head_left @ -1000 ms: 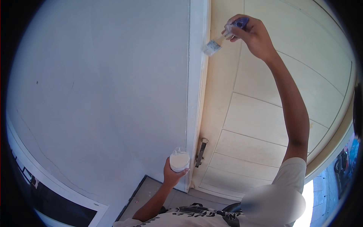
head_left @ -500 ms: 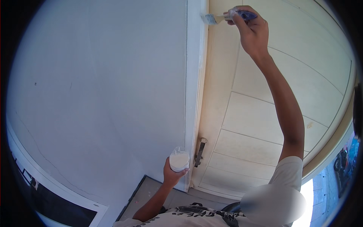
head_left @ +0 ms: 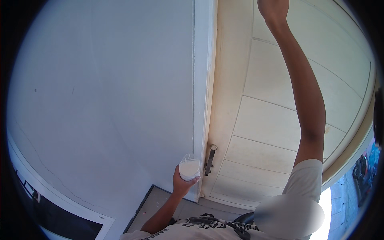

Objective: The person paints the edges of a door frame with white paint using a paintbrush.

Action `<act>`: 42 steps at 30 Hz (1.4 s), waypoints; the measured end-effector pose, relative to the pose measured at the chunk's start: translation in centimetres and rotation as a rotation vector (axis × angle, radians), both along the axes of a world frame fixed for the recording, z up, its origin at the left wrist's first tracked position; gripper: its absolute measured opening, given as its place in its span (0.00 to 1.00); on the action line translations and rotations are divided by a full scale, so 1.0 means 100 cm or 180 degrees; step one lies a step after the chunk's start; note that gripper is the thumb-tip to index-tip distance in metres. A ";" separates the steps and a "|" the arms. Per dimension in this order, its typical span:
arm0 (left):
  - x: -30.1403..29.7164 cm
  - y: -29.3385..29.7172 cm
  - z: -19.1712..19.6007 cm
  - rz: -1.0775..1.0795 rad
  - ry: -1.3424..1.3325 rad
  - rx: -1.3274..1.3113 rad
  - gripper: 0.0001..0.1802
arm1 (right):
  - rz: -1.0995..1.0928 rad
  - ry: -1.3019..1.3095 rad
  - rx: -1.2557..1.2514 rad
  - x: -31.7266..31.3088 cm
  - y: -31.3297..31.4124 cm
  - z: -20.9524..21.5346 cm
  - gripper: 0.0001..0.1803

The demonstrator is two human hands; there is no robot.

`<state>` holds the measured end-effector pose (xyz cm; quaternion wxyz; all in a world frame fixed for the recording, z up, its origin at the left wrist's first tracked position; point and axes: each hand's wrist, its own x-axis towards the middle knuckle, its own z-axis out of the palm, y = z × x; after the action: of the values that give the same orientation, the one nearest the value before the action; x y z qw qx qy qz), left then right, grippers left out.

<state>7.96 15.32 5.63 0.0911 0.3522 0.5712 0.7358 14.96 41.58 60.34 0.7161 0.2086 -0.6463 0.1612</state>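
The left hand (head_left: pixel 183 185) grasps a white cup (head_left: pixel 189 170), nearer and left of the raised right hand (head_left: pixel 274 9), whose fingers, out of frame, cannot be judged.

The shirt (head_left: pixel 188 233) is pale — short-sleeved, black-printed in front.

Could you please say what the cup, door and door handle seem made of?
The clear round cup: probably glossy plastic, its rim transparent. The cream, grooved door: apparently matte paint, with no visible grain; wood or metal underneath unclear. The dark bar handle: likely dull metal, given its slim, straight form.
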 end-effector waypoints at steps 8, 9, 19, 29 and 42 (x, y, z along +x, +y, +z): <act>-0.002 -0.002 0.003 0.0094 0.0086 -0.0033 0.39 | -0.0635 -0.1812 -0.0160 0.014 -0.014 -0.081 0.11; -0.002 -0.003 0.004 0.0110 0.0094 -0.0059 0.39 | -0.0727 -0.2055 -0.0190 0.017 -0.016 -0.072 0.11; 0.002 -0.002 0.002 0.0142 0.0108 -0.0020 0.39 | 0.0218 -0.0099 0.0132 0.017 0.010 0.101 0.07; 0.003 -0.003 0.004 0.0122 0.0057 0.0083 0.39 | -0.0194 -0.0892 0.0415 0.018 -0.003 0.039 0.06; -0.003 0.004 -0.013 0.0383 0.0214 0.0140 0.40 | 0.0569 -0.1032 -0.0011 0.017 0.044 0.137 0.08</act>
<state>7.61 15.67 4.32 0.0196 0.3437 0.5778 0.7400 16.65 46.02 73.99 0.5857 0.2353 -0.7319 0.2568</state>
